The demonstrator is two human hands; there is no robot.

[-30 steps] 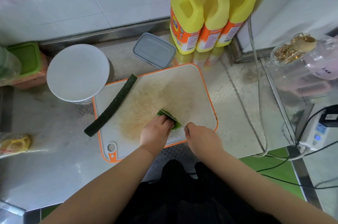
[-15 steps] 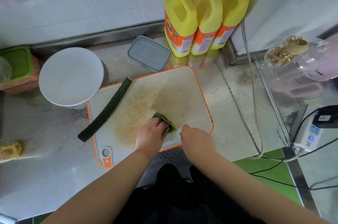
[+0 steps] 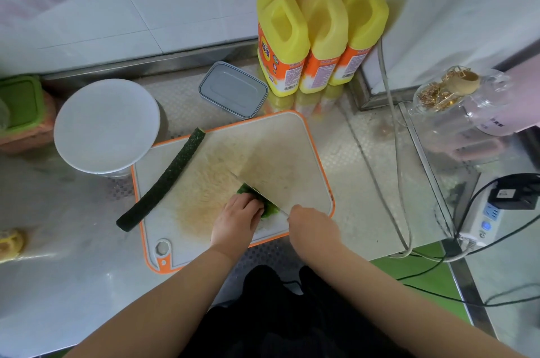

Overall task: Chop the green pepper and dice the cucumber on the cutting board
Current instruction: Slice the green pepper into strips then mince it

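On the cutting board (image 3: pixel 292 135), the cucumber (image 3: pixel 163 182) lies untouched along the edge at 9 o'clock, while the green pepper (image 3: pixel 268 208) sits near 6 o'clock. The left hand (image 3: pixel 236 220) presses the pepper down with curled fingers, and the right hand (image 3: pixel 312 226) grips the knife (image 3: pixel 268 173), its blade against the pepper. The pepper chopping is in hand, I think; the next cut needs the left fingers kept back from the blade.

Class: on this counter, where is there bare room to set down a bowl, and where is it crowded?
Bare steel shows left of the cutting board, below the white lid, and between board and grey cable. Crowded behind: grey container, yellow bottles.
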